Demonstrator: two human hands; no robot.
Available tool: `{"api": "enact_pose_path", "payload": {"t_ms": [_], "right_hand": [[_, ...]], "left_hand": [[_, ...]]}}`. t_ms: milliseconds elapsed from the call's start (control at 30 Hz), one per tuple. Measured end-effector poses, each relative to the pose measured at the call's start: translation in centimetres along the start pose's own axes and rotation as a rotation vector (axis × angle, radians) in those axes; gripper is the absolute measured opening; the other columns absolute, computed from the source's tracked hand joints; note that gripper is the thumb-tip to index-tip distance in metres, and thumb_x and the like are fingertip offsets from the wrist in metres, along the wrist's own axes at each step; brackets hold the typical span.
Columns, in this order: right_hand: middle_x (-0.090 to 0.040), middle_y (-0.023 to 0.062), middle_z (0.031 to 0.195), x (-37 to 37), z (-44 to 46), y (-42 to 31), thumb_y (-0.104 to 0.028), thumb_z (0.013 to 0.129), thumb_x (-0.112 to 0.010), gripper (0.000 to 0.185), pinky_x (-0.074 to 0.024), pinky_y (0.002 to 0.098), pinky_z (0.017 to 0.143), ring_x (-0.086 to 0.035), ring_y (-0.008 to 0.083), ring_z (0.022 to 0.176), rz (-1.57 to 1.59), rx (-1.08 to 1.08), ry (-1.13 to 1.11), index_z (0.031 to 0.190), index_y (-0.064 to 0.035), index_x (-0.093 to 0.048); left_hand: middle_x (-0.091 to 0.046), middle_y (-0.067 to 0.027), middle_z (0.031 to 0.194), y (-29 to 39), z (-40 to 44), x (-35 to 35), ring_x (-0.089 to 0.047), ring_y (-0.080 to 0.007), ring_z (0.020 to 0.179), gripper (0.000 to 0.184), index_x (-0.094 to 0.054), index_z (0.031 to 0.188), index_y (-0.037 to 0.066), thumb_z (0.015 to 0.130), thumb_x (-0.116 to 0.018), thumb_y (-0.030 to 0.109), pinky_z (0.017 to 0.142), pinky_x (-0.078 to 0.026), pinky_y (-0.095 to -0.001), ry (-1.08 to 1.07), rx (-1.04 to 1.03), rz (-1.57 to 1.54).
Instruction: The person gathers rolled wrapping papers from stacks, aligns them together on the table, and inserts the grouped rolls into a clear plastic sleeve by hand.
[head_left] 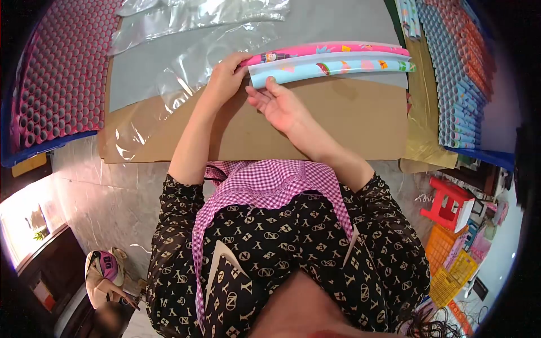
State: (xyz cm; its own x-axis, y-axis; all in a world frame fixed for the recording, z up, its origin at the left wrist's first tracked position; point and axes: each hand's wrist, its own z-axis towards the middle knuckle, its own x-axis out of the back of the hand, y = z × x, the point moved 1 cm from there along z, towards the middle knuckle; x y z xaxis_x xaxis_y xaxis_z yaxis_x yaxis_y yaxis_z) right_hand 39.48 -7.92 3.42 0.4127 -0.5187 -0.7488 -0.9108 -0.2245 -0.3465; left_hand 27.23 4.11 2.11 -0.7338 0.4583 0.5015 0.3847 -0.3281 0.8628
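Note:
Two long printed rolls lie side by side across the work surface: a pink roll [332, 50] behind and a light blue roll [338, 67] in front. My left hand [226, 79] closes round the left end of the pink roll. Palm up, my right hand [279, 104] is at the left end of the blue roll, its thumb against the roll's near side and its fingers apart below. Clear plastic film [186, 73] lies under and left of my left hand.
Brown cardboard [315, 124] and a grey sheet [338, 22] cover the table. Stacked pink tubes [62, 67] stand at left, blue and red tubes [462, 84] at right. A red stool [448, 204] and yellow crate [453, 279] are lower right. Another person [107, 281] is lower left.

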Motion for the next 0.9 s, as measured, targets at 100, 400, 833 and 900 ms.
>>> {"api": "enact_pose_path", "payload": {"t_ms": [100,400,833,900], "right_hand": [[-0.06,0.0142,0.116,0.0,0.8,-0.8,-0.02,0.101,-0.051,0.03,-0.0547,0.0398,0.081,-0.063,0.0306,0.105,-0.039,-0.036,0.031,0.125,-0.0015,-0.049],[-0.06,0.0202,0.118,-1.3,1.3,-2.3,-0.014,0.101,-0.049,0.029,-0.0577,0.044,0.083,-0.065,0.0355,0.103,-0.13,-0.063,0.074,0.125,0.0025,-0.047],[-0.064,0.0193,0.11,-1.3,1.8,-3.1,-0.024,0.101,-0.05,0.032,-0.0563,0.0459,0.078,-0.067,0.0341,0.098,-0.308,-0.185,0.053,0.123,-0.0007,-0.052],[-0.065,0.0188,0.109,-1.2,1.9,-3.2,-0.025,0.101,-0.051,0.032,-0.0559,0.0458,0.078,-0.067,0.0335,0.098,-0.327,-0.194,0.086,0.122,-0.0013,-0.054]], "left_hand": [[-0.065,-0.0155,0.114,-0.9,0.2,-0.1,-0.063,-0.0312,0.106,0.031,-0.062,0.121,0.007,0.09,-0.057,0.006,0.091,-0.049,-0.0359,-0.045,-0.019,-0.176],[-0.059,-0.0162,0.126,-1.0,0.1,1.4,-0.056,-0.0307,0.117,0.043,-0.057,0.129,0.005,0.088,-0.044,-0.001,0.099,-0.044,-0.0355,-0.187,-0.187,-0.066],[-0.053,-0.0144,0.132,-0.2,0.3,2.0,-0.055,-0.0265,0.115,0.053,-0.051,0.135,0.003,0.086,-0.065,0.019,0.097,-0.044,-0.0345,-0.361,-0.125,-0.095],[-0.052,-0.0155,0.133,0.4,-0.3,1.7,-0.054,-0.0277,0.116,0.054,-0.05,0.135,0.003,0.087,-0.066,0.022,0.098,-0.044,-0.0348,-0.299,-0.046,-0.175]]}}
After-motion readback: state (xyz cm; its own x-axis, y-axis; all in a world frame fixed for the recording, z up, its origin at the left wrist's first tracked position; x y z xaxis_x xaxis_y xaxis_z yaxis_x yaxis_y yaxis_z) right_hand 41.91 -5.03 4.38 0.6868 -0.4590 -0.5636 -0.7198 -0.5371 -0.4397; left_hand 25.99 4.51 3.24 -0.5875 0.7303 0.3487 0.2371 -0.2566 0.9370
